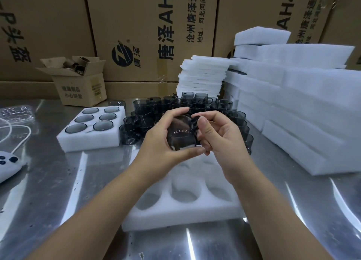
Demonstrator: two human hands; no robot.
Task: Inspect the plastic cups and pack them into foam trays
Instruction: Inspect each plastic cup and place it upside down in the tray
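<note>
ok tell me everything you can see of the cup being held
The cup is short, round, smoky-grey and see-through, plastic by its look, with a darker handle on its right. It is tipped so one round end faces the camera; which end is unclear. The left hand curls round its body, thumb beneath; the right hand pinches at the handle. It hangs in the air over the empty foam tray, in front of the loose cups.

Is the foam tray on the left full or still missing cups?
Full: each of the six holes in the left foam tray holds a grey cup.
</note>
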